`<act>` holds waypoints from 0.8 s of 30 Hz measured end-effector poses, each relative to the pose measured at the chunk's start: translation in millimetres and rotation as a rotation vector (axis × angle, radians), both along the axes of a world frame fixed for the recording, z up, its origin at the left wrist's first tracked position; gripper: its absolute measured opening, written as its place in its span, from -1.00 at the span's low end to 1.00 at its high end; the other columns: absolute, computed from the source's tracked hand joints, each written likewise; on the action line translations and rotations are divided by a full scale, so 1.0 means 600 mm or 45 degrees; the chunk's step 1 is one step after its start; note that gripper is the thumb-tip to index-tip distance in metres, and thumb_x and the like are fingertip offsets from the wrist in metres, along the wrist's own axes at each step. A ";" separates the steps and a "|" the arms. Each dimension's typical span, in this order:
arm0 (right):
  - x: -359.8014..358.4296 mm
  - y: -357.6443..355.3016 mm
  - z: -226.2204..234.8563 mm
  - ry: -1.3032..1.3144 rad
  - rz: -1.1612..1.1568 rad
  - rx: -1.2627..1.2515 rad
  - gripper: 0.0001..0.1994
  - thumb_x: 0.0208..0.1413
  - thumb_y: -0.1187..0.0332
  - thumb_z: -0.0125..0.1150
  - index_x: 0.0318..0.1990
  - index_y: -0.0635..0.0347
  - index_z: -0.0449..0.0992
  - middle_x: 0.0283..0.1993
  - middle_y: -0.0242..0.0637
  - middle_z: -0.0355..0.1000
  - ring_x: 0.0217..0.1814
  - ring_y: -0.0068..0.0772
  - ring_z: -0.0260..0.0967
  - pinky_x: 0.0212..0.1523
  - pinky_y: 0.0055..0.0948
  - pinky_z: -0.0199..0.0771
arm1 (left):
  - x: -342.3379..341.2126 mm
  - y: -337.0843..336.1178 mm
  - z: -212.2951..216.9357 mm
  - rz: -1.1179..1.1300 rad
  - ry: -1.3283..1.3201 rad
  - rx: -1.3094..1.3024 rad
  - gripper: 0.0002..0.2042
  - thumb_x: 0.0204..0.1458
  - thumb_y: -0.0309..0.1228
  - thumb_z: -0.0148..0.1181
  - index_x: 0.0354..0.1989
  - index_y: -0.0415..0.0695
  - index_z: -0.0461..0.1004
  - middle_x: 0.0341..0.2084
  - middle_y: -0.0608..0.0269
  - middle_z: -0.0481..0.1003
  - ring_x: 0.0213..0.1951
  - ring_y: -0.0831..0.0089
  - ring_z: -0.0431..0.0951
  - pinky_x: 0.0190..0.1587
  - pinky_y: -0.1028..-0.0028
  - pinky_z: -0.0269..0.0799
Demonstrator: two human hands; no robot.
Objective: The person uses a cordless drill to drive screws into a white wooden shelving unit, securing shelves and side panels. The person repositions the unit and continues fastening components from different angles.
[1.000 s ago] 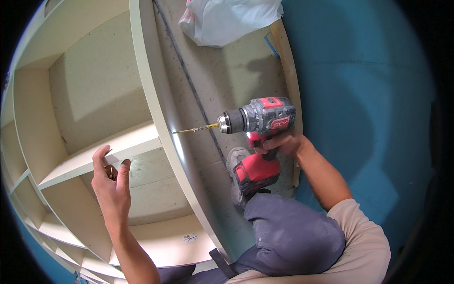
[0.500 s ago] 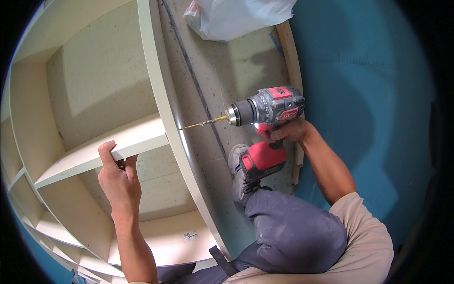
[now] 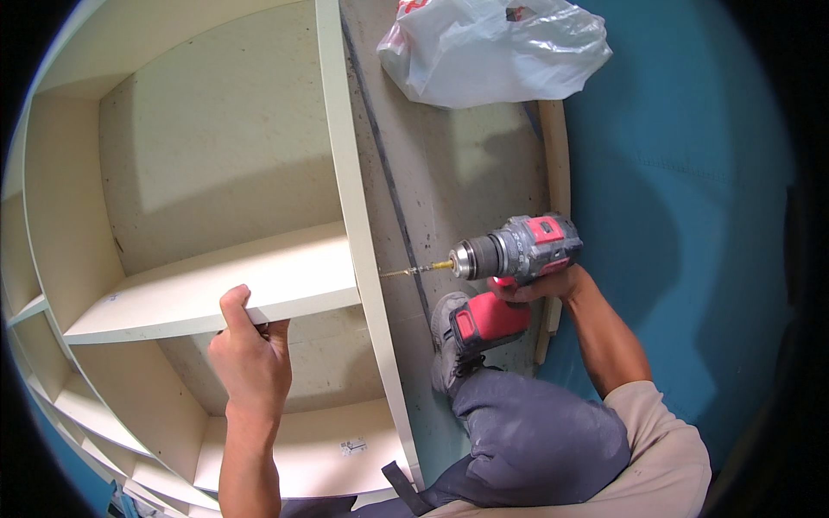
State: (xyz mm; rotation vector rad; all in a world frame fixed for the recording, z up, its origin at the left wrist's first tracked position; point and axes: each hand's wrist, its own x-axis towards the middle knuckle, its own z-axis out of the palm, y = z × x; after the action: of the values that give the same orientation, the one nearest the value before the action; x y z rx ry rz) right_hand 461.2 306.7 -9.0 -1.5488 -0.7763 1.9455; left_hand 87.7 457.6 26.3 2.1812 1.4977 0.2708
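Note:
My left hand is closed around the front edge of a cream shelf board, thumb on top and fingers curled underneath. The board spans between two uprights of a cream cabinet lying on the floor. In my right hand is a red and grey cordless drill, held level by its handle, with a red battery below. Its long yellowish bit points left at the outer face of the right side panel, level with the shelf's end. I cannot tell whether the tip touches the panel.
A white plastic bag lies on the grey floor beyond the drill. My shoe and bent knee are just below the drill. A wooden strip runs along a blue surface at right. More cabinet compartments extend left.
The view has shifted, so the cabinet, hands and drill sit farther right and lower, and more of the bag shows. Both hands keep their grips, and the bit still points at the side panel.

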 end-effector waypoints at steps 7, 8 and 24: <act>0.010 -0.011 -0.009 0.168 -0.024 -0.076 -0.85 -0.10 0.44 0.35 -0.39 0.07 0.47 -0.39 -0.46 0.45 -0.34 -0.50 0.38 -0.12 -0.37 0.52 | 0.000 0.001 -0.002 -0.027 -0.051 0.001 -0.53 -0.05 -0.54 0.32 0.00 -0.18 0.21 -0.66 0.05 0.48 -0.58 0.08 0.57 -0.50 0.35 0.45; 0.014 -0.007 -0.005 0.197 -0.019 -0.069 -0.85 -0.11 0.42 0.36 -0.40 0.07 0.47 -0.39 -0.47 0.45 -0.35 -0.50 0.37 -0.13 -0.38 0.51 | 0.002 -0.001 -0.002 -0.028 -0.052 -0.002 -0.53 -0.05 -0.55 0.32 0.00 -0.18 0.21 -0.65 0.04 0.48 -0.57 0.07 0.57 -0.49 0.34 0.45; -0.006 -0.001 0.017 0.112 -0.180 -0.115 -0.79 -0.22 0.51 0.32 -0.34 0.12 0.53 -0.34 -0.42 0.48 -0.26 -0.54 0.40 -0.19 -0.45 0.44 | -0.008 0.001 -0.002 0.007 -0.059 -0.104 -0.63 0.10 -0.62 0.13 0.05 -0.23 0.18 -0.49 -0.05 0.53 -0.44 0.12 0.62 -0.36 0.44 0.49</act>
State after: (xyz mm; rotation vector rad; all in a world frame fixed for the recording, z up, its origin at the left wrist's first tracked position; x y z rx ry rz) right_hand 457.6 306.3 1.4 -1.5151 -0.5346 1.9536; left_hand 82.8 458.2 25.2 2.0936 1.4641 0.2557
